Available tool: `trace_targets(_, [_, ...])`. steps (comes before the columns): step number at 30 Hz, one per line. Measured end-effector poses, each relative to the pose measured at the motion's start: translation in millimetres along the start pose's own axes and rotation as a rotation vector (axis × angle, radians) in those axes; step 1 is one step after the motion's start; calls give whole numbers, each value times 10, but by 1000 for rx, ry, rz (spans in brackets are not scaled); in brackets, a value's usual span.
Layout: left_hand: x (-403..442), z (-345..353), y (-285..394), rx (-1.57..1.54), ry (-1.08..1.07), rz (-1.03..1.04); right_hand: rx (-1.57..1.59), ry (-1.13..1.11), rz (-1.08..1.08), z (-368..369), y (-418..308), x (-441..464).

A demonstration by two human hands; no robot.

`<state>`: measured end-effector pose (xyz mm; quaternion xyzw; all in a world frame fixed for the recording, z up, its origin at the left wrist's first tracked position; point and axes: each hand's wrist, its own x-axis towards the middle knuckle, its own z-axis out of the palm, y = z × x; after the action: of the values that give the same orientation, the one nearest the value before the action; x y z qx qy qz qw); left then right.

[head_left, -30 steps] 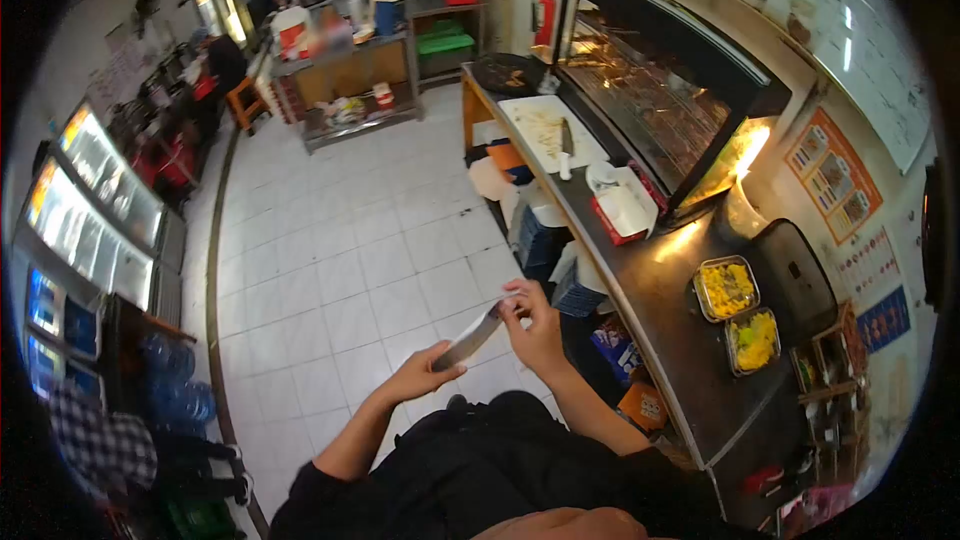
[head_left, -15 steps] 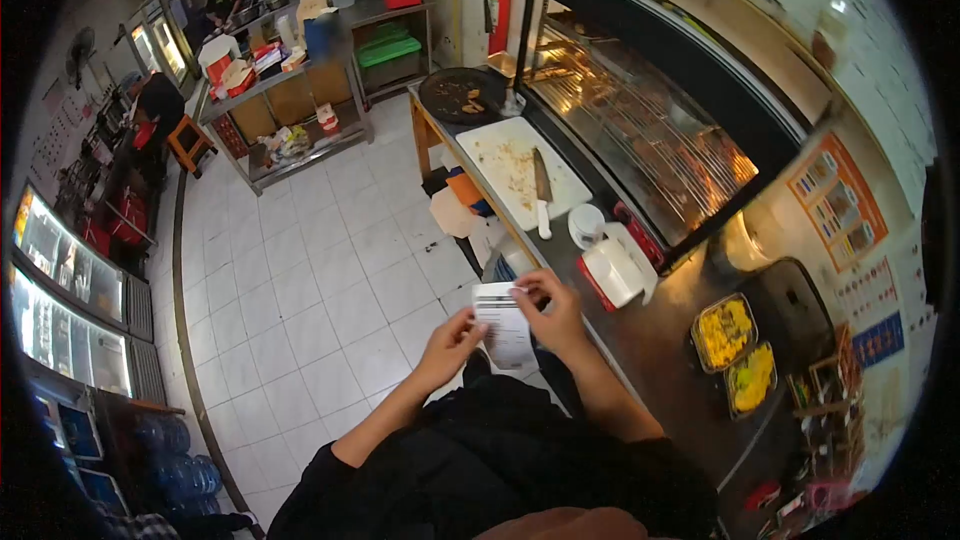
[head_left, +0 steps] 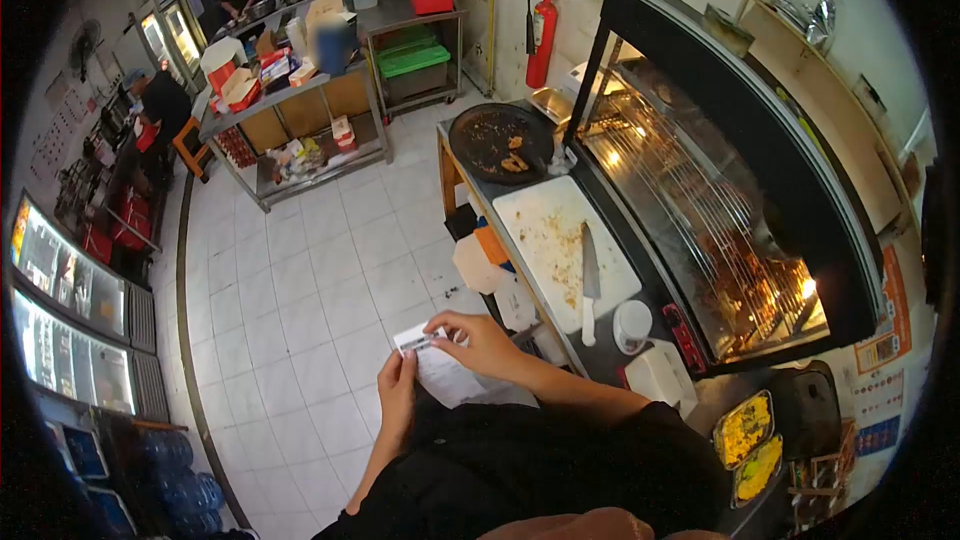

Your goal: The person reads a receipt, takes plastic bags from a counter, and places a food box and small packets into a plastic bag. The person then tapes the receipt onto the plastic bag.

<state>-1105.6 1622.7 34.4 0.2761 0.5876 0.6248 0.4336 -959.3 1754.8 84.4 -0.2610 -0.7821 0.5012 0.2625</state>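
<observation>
Between my hands, low in front of my body, is a white printed paper slip [head_left: 447, 378] that looks like a receipt. My left hand [head_left: 397, 390] pinches its left edge between thumb and fingers. At the slip's top edge, my right hand [head_left: 478, 342] is closed on the paper, fingers bent over it. The print is too small to read. To the right of my hands, a knife [head_left: 590, 285] with a white handle lies on a stained white cutting board [head_left: 540, 230]. Beside the board stands a white round tub [head_left: 632, 325].
A lit glass display cabinet [head_left: 700, 210] stands along the right wall. Near it are a dark round pan [head_left: 495, 143] and foil trays of yellow food [head_left: 745, 428]. A steel table [head_left: 330, 80] with boxes stands ahead. Two people work at the far left; one wears a dark shirt [head_left: 166, 102].
My view has turned right and forward, showing more of the cabinet. My hands and the slip have shifted left and slightly lower in view; both hands still hold the paper.
</observation>
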Motion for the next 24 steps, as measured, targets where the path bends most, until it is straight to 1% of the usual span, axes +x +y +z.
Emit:
trace_targets(2, [410, -243, -267, -10, -48, -113, -18, -17, 60, 9, 192, 331])
trace_targets(3, [625, -256, -165, -8, -65, -115, -23, -2, 66, -58, 272, 535])
trace_targets(5, [1003, -297, 131, -28, -87, -242, -131, 277, 66, -290, 396, 938])
trace_targets(7, [1524, -492, 262, 25, -159, -251, -113, 526, 161, -813, 456, 1349])
trace_targets(8, [1804, -570, 353, 54, -215, -215, -168, 663, 199, -1171, 336, 1541])
trace_targets(10, [2374, -734, 497, 123, -326, -147, -293, 919, -101, -2003, 306, 1758])
trace_targets(11, [2665, -810, 529, 159, -381, -110, -380, 1051, -65, -2414, 117, 1772])
trace_targets(12, [2953, -870, 561, 196, -406, -106, -498, 1224, -115, -2836, 6, 1777])
trace_targets(13, [3222, -882, 593, 229, -432, -108, -629, 1341, -243, -3172, -251, 1755])
trace_targets(15, [3611, -785, 704, 292, -483, -101, -700, 1539, -350, -4022, -365, 1548])
trace_targets(16, [3791, -707, 761, 284, -513, -66, -733, 1650, -314, -4301, -463, 1446])
trace_targets(17, [3995, -618, 826, 277, -542, -24, -800, 1698, -233, -4459, -605, 1338])
trace_targets(18, [4156, -537, 788, 214, -582, -21, -854, 1724, -147, -4691, -588, 1186])
trace_targets(21, [4491, -176, 726, 246, -623, -197, -1160, 1713, 257, -4868, -613, 950])
trace_targets(22, [4536, -49, 670, 239, -635, -212, -1153, 1684, 244, -4938, -610, 916])
trace_targets(23, [4587, 104, 644, 222, -729, -229, -1170, 1681, 261, -5003, -597, 889])
trace_targets(24, [4663, 291, 641, 207, -824, -237, -1251, 1672, 321, -4993, -670, 919])
